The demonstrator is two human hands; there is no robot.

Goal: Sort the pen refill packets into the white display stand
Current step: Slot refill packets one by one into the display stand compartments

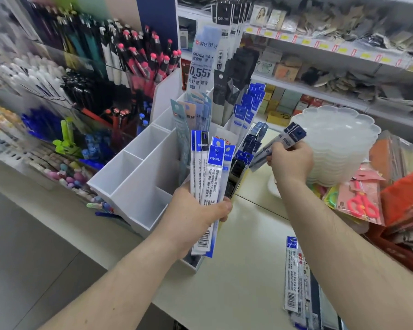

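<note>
A white display stand [138, 177] with open compartments sits on a pale counter [248, 270] in a stationery shop, angled away toward the upper right. Its near-left compartments show bare white walls; its far and right compartments already hold upright refill packets, blue-topped and dark.

The left hand [193, 210] grips a fanned bundle of blue-and-white packets [208, 186], fingers and thumb curled round their lower half. These stand nearly upright, blue headers up, barcodes down, just in front of the stand's near-right edge.

The right hand [290, 163] pinches a smaller bundle of dark-headed packets [279, 145] between thumb and curled fingers. Their long axis slants, headers up and to the right, lower ends pointing down-left toward the stand's right-hand row of dark packets [244, 158], which lies just beside those ends. The right hand is the nearer one to that row, so these packets look set to go in first, needing a tilt toward upright.

More unsorted packets [296, 277] lie flat on the counter near the right forearm.
</note>
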